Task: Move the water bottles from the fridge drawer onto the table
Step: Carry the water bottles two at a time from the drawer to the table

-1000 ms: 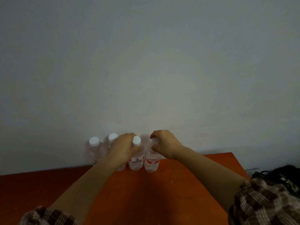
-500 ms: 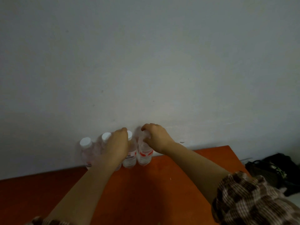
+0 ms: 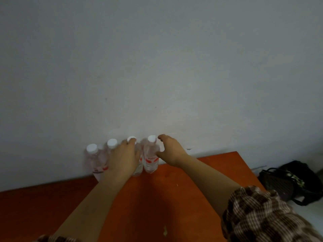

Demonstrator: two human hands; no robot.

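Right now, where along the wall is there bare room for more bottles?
Bare table runs from the rightmost bottle to the right edge, past the right hand, and left of the leftmost bottle. The four-bottle row by the left hand is crowded.

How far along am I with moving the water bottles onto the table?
Done: four bottles stand upright on the table. In hand: left hand rests on the third bottle, right hand open beside the fourth bottle. Left: fridge drawer is out of view, so unknown.
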